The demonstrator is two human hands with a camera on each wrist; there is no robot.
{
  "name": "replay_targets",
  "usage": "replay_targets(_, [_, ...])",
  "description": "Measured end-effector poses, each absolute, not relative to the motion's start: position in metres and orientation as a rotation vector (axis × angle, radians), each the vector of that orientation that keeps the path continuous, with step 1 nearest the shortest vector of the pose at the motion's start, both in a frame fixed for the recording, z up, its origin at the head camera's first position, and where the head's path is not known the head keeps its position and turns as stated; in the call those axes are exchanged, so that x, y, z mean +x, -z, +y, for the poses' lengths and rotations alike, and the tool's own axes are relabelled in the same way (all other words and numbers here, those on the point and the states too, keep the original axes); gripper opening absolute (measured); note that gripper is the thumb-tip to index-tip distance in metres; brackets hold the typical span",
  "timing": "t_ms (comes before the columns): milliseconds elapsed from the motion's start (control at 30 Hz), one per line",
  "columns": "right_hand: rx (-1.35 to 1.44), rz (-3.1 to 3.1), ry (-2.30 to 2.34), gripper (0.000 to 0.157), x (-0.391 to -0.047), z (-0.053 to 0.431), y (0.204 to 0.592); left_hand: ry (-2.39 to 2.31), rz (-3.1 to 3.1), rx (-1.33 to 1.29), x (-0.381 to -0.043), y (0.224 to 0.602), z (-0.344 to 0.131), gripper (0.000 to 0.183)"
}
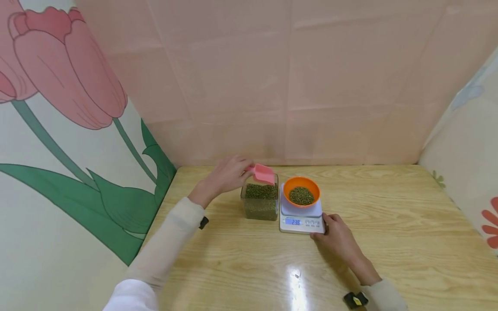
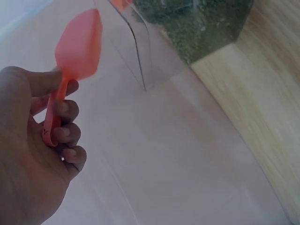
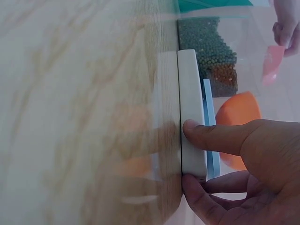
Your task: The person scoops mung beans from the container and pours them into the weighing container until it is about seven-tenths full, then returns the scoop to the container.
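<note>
My left hand grips a pink scoop by its handle, above the back of a clear square container of green mung beans. In the left wrist view, curled fingers wrap the handle and the scoop's blade points upward. Right of the container, a white digital kitchen scale lies flat, its lit display showing 238. An orange bowl with mung beans in it stands on the scale's platform. At the scale's front right corner, my right hand pinches the edge, thumb on the front side.
The wooden table extends on both sides and in front of these things. A pink covering hangs behind its back edge. A wall with painted tulips rises at the left, another painted wall at the right.
</note>
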State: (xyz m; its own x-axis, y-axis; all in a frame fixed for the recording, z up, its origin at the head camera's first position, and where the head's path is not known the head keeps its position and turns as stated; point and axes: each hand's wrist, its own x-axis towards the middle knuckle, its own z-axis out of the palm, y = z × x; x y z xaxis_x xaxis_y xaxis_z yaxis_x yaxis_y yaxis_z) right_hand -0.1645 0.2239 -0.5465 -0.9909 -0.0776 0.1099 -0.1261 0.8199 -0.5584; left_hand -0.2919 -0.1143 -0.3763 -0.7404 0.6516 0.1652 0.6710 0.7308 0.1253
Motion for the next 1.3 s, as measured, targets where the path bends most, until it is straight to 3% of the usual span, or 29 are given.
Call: replay_targets(1300, [0.159,-2.931,-0.923,0.083,-0.164,0.225,0.546,-0.091,-2.899,-1.104,-0.294,0.397,-0.112,0.013])
